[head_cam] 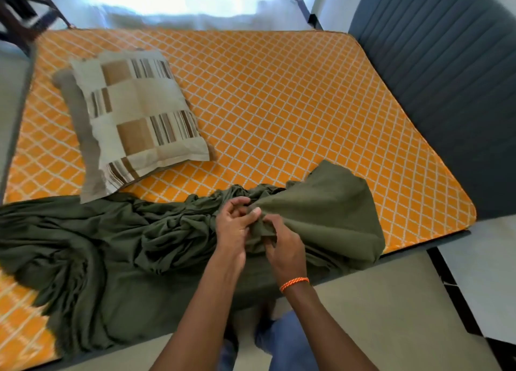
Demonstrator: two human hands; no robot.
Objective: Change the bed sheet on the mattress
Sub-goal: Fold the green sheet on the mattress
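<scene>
A dark olive-green bed sheet (106, 248) lies crumpled along the near edge of the mattress (279, 97), which has an orange cover with a white diamond pattern. Part of the sheet hangs over the near side. My left hand (234, 228) and my right hand (282, 245) meet at a bunched fold near the sheet's right end, and both pinch the cloth between fingers and thumb. An orange braided band circles my right wrist. A flat flap of the sheet (329, 211) spreads to the right of my hands.
A pillow in beige and brown patchwork (136, 116) lies on the mattress's left half, over a second grey-brown pillow (81, 125). A dark grey ribbed headboard (446, 63) stands along the right side. Pale floor surrounds the bed; dark furniture legs (19, 10) stand far left.
</scene>
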